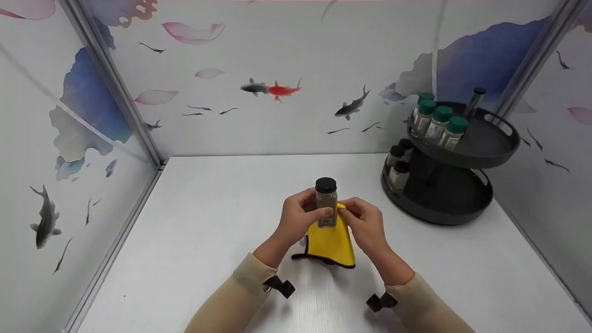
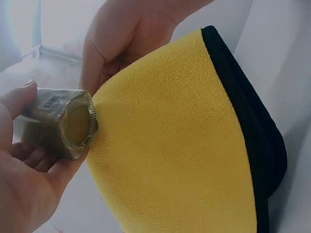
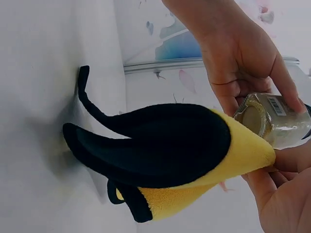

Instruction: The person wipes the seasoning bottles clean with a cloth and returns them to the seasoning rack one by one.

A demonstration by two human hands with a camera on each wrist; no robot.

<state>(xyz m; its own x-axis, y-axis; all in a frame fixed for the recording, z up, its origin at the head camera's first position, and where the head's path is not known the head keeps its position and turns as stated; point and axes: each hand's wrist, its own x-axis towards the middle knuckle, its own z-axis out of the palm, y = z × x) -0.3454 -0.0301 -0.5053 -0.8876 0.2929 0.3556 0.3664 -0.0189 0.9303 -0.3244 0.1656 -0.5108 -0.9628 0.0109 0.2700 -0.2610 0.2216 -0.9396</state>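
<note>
My left hand (image 1: 297, 215) grips a clear spice jar (image 1: 326, 203) with a black lid, held upright above the table in the head view. Its thumb lies across the front of the glass. In the left wrist view the jar's square base and a barcode label show, with brownish contents inside. Right beside the jar, my right hand (image 1: 367, 224) pinches a yellow cloth (image 1: 330, 245) with black edging. The cloth hangs down from those fingertips, its dark trim (image 3: 97, 160) low near the table in the right wrist view. Part of the cloth's top is hidden behind the jar.
A black two-tier round rack (image 1: 439, 217) stands at the back right of the white table (image 1: 208, 208). Several green-lidded jars (image 1: 441, 122) and a dark-lidded one (image 1: 475, 101) occupy its upper tier. Dark-lidded jars (image 1: 398, 175) sit on the lower tier. Printed walls enclose the table.
</note>
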